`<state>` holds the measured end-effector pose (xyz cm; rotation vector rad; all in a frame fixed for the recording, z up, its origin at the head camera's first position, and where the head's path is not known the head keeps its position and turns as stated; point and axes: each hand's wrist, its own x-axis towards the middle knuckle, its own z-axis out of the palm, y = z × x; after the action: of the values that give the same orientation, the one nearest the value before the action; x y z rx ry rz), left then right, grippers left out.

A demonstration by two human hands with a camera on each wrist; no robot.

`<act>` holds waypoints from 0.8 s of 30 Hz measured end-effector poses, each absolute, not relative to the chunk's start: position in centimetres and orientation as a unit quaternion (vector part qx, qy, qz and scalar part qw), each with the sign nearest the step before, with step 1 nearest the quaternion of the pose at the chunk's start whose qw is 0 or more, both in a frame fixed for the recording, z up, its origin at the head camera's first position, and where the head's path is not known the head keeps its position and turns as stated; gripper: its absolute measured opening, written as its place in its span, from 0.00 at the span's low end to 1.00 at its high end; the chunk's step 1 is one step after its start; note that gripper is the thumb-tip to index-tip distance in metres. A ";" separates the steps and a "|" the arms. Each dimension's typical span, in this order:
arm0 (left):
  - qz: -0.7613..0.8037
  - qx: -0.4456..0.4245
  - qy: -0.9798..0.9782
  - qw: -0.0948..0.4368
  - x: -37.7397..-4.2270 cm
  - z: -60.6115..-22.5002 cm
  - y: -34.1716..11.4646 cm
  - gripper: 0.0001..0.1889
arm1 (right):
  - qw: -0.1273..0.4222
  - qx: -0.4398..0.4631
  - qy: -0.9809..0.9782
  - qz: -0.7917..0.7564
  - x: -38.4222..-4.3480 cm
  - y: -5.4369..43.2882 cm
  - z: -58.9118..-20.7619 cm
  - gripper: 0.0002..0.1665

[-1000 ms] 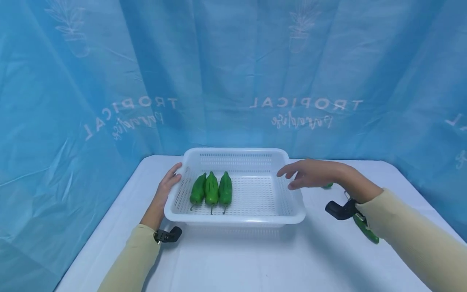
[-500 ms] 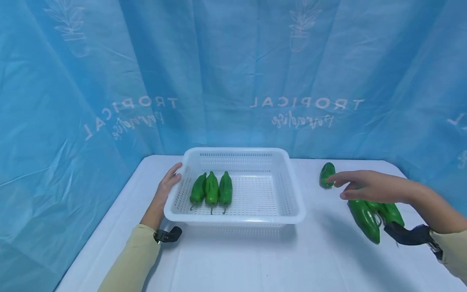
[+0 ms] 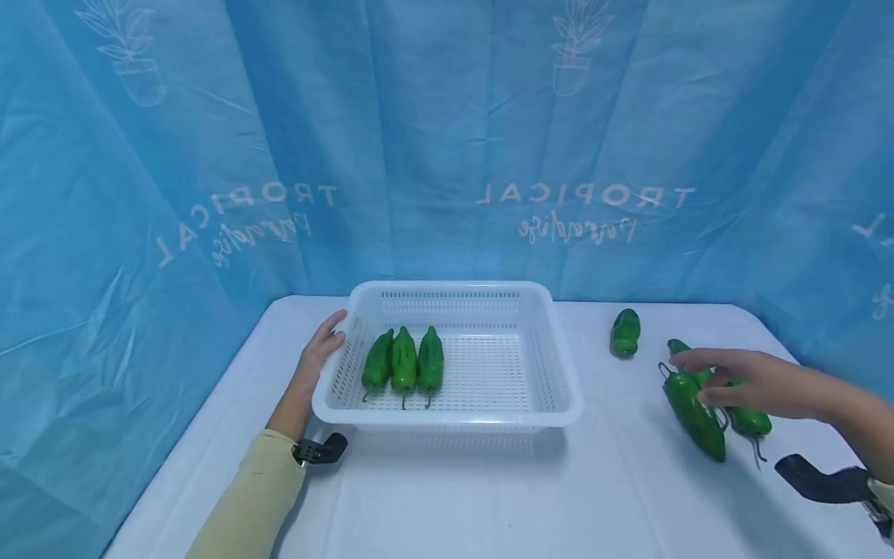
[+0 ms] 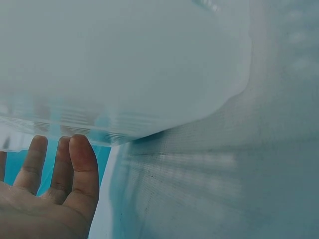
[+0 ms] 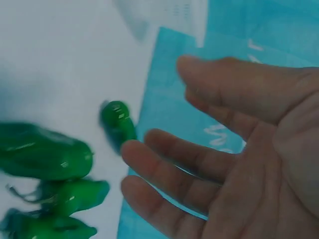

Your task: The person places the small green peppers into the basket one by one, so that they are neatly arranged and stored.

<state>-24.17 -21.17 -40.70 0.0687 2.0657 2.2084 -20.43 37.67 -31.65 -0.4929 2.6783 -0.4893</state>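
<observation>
Green chili peppers (image 3: 697,419) clustered just below right hand (image 3: 761,382), fingers parted, holding nothing | white plastic basket (image 3: 447,418) beside left hand (image 3: 316,363), fingers extended, contact unclear | risk: crowded peppers could roll apart if fingers nudge one off-centre

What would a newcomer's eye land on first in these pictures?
Probably the white perforated plastic basket on the white table, with three glossy green peppers lined up in its left half. Next might come the bare right hand near loose green peppers on the table's right side. Behind everything hangs a blue curtain with reversed white lettering.
</observation>
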 end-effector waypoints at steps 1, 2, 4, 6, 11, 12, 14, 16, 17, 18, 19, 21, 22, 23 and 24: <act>0.727 0.022 0.684 0.058 -24.2 -40.7 -21.2 0.29 | 0.181 -0.175 0.952 -0.172 -20.4 37.7 -32.0 0.35; 0.725 0.021 0.686 0.058 -24.3 -40.7 -21.2 0.29 | 0.173 -0.173 0.955 -0.168 -20.4 37.8 -32.4 0.35; 0.730 0.022 0.680 0.060 -24.4 -40.8 -21.1 0.29 | 0.144 -0.176 0.964 -0.140 -20.2 37.9 -33.4 0.35; 0.737 0.025 0.673 0.062 -24.5 -40.8 -21.0 0.29 | 0.105 -0.185 0.971 -0.106 -20.0 38.2 -34.5 0.35; 0.737 0.018 0.672 0.065 -24.6 -40.7 -21.0 0.29 | 0.022 -0.208 0.978 0.005 -19.8 39.1 -36.8 0.33; 0.731 0.016 0.679 0.062 -24.5 -40.6 -21.0 0.29 | 0.010 -0.215 0.976 0.026 -19.8 39.2 -37.2 0.33; 0.720 0.013 0.691 0.057 -24.3 -40.5 -21.2 0.29 | -0.009 -0.227 0.972 0.060 -20.0 39.3 -37.8 0.33; 0.720 0.015 0.692 0.053 -24.2 -40.5 -21.3 0.29 | -0.018 -0.237 0.968 0.078 -20.2 39.3 -38.3 0.32; 0.720 0.018 0.692 0.053 -24.2 -40.6 -21.3 0.29 | -0.019 -0.239 0.968 0.080 -20.2 39.3 -38.6 0.31; 0.721 0.020 0.690 0.054 -24.2 -40.6 -21.2 0.29 | -0.020 -0.240 0.967 0.080 -20.2 39.3 -38.8 0.31; 0.725 0.022 0.686 0.056 -24.2 -40.6 -21.2 0.29 | -0.021 -0.241 0.967 0.079 -20.2 39.2 -38.9 0.30; 0.730 0.024 0.681 0.058 -24.2 -40.5 -21.2 0.29 | -0.023 -0.242 0.967 0.073 -20.3 39.0 -39.0 0.29; 0.731 0.023 0.680 0.057 -24.1 -40.5 -21.2 0.29 | -0.026 -0.243 0.967 0.070 -20.3 38.9 -39.1 0.28; 0.734 0.024 0.677 0.056 -24.1 -40.5 -21.2 0.29 | -0.029 -0.248 0.966 0.067 -20.4 38.7 -39.1 0.28; 0.736 0.023 0.675 0.055 -24.2 -40.4 -21.2 0.29 | -0.033 -0.254 0.965 0.062 -20.4 38.5 -39.1 0.27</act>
<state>-24.17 -21.21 -40.43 0.0692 2.0493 2.2341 -20.44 38.51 -39.11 -0.8145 3.0958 0.1996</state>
